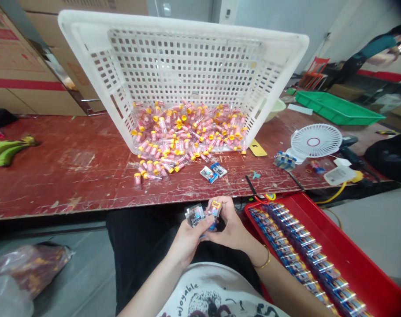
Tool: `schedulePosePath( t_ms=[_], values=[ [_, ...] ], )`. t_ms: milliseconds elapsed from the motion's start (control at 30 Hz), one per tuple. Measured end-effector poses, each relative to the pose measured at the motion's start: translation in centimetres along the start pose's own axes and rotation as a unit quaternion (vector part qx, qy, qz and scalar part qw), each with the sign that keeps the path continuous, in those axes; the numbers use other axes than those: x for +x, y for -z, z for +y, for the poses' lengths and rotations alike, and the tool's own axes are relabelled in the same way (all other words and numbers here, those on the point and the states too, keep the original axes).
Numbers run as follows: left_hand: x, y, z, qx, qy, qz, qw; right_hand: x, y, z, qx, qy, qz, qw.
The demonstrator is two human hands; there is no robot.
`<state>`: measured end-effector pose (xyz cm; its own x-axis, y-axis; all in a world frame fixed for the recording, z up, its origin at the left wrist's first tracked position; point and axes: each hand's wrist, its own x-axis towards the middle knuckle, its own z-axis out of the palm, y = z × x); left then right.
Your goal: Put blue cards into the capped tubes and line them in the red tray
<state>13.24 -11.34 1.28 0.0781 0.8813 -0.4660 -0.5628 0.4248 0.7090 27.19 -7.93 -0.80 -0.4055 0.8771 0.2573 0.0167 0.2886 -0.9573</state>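
Observation:
Both hands are together over my lap, just in front of the table edge. My left hand point(186, 240) is closed on a small clear-wrapped packet point(196, 215) with dark and light blue print. Closed beside it, my right hand point(232, 226) grips a small packet point(214, 208) with a yellow-orange top and blue lower part. The left thumb presses against this second packet too. Two similar blue-and-white packets point(209, 174) lie on the table beyond my hands. Past them, a tilted white basket point(183, 55) spills clear tubes point(162, 125) with yellow caps and pink contents.
At my right a red tray point(362, 246) holds rows of wrapped packets. Farther right on the table point(75, 176) are a white fan point(313, 141) and a green tray point(339, 108). Bananas point(10, 149) lie left. A filled plastic bag point(31, 268) is on the floor; a person stands far right.

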Motion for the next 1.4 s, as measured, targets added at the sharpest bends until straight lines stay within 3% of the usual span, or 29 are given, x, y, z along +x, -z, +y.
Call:
schedulePosePath(
  t_ms=[100,233,333,433,567,633,733,933,1033,1167,1267,1400],
  values=[
    [0.2,0.2,-0.2,0.023,-0.014,0.001,1.0,0.5,0.6,-0.2,0.051,-0.018,0.005,0.999],
    [0.4,0.1,-0.6,0.064,-0.008,0.002,0.998,0.7,1.2,-0.2,0.104,-0.079,0.084,0.988],
    [0.5,-0.4,-0.8,0.085,0.021,-0.006,0.996,-0.2,3.7,0.9,0.13,-0.119,0.154,0.972],
    [0.8,-0.8,-0.7,0.108,0.058,-0.014,0.992,-3.3,10.4,2.8,0.066,-0.175,0.318,0.929],
    [1.1,-1.3,-0.6,0.137,0.087,-0.029,0.986,-12.0,22.2,4.9,-0.045,-0.225,0.508,0.831],
    [1.2,-1.6,-0.8,0.144,0.095,-0.041,0.984,-16.8,26.3,6.0,-0.091,-0.275,0.553,0.781],
    [1.5,-1.8,-1.2,0.155,0.1,-0.052,0.981,-22.2,29.1,8.5,-0.133,-0.356,0.557,0.738],
    [1.9,-1.6,-1.9,0.169,0.101,-0.056,0.979,-25.3,29.0,13.8,-0.169,-0.444,0.513,0.715],
    [2.1,-1.6,-1.8,0.173,0.101,-0.053,0.978,-25.6,29.3,14.2,-0.216,-0.422,0.536,0.699],
    [2.1,-1.8,-1.7,0.158,0.095,-0.049,0.982,-25.4,28.8,12.4,-0.294,-0.342,0.57,0.687],
    [1.7,-1.9,-1.5,0.146,0.083,-0.055,0.984,-22.0,25.7,11.3,-0.327,-0.257,0.544,0.729],
    [1.3,-0.9,-0.9,0.159,0.038,-0.052,0.985,-12.0,17.7,10.3,-0.306,-0.131,0.392,0.858]
  ],
)
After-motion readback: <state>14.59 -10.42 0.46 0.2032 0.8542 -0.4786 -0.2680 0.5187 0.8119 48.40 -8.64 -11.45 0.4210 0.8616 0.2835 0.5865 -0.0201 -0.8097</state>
